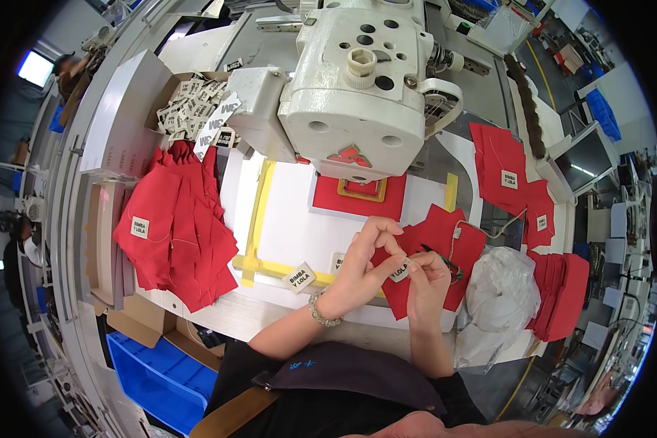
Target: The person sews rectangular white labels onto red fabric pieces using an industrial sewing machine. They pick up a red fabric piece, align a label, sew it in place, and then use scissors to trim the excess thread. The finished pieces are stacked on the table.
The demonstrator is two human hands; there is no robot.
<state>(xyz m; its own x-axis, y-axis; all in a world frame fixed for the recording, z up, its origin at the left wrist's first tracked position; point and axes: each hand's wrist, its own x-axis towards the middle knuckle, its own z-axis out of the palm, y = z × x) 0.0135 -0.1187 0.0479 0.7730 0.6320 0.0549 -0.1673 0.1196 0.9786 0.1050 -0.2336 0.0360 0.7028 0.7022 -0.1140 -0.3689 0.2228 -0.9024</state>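
Note:
A small white label (399, 275) with dark print is pinched between the fingertips of my two hands. My left hand (361, 266), a beaded bracelet at its wrist, grips it from the left. On the other side, my right hand (425, 283) closes on its edge. Beneath them lie red fabric pieces (434, 223), with dark-handled snips (454, 271) partly hidden by my right hand. Another loose label (298, 277) rests on the table left of my wrist; a further one (337, 263) is partly covered by my left hand. Ahead, a red fabric piece (327, 196) sits under the sewing machine (354, 109), inside a yellowish frame.
At left, a pile of red pieces (182, 241) stands before a box of labels (191, 106) and a white carton (120, 120). Yellow tape (263, 212) marks the white work surface. At right are a plastic bag (498, 292) and stacked red pieces (562, 292). A blue bin (150, 383) sits lower left.

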